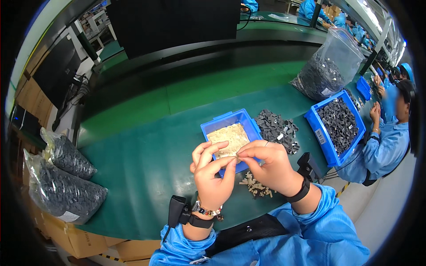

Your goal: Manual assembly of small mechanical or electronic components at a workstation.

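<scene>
Both hands meet fingertip to fingertip over the near edge of a small blue bin. In the bin lies a heap of pale beige pieces. My left hand pinches with thumb and forefinger, its other fingers loosely curled. My right hand pinches at the same spot. Whatever sits between the fingertips is too small and covered to name. Just right of the bin is a loose pile of dark grey parts. Small beige bits lie scattered on the table below my right hand.
A larger blue bin full of dark parts stands at right, with a clear bag of dark parts behind it. Two more filled bags rest at left on the green table. A co-worker sits at far right.
</scene>
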The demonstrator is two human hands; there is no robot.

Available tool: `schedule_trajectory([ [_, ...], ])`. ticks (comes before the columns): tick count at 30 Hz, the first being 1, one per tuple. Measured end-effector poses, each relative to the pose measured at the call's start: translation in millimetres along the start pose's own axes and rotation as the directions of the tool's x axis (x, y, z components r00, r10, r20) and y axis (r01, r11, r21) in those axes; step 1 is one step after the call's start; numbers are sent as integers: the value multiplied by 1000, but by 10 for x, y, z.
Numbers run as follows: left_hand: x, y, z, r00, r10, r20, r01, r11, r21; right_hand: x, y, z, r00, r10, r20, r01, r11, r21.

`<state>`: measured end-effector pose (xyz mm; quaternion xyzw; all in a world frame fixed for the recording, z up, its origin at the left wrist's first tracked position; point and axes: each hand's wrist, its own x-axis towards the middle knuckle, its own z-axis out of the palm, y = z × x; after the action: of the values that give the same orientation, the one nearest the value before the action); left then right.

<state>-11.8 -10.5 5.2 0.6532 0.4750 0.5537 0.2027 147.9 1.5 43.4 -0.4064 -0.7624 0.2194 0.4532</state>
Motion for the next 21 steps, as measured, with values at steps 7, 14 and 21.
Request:
schedule_trajectory([
  [7, 7, -97, 52, 996, -84, -24, 79, 983, -163, 35, 22, 93, 996, -17, 90, 14, 999, 33],
  [14, -3, -87, 46, 995, -100, 26, 101, 994, -42, 46, 56, 79, 994, -31, 101, 37, 998, -52],
  [21, -12, -131, 56, 993, -118, -22, 119, 993, 9, 66, 101, 62, 993, -104, -58, 77, 933, -352],
])
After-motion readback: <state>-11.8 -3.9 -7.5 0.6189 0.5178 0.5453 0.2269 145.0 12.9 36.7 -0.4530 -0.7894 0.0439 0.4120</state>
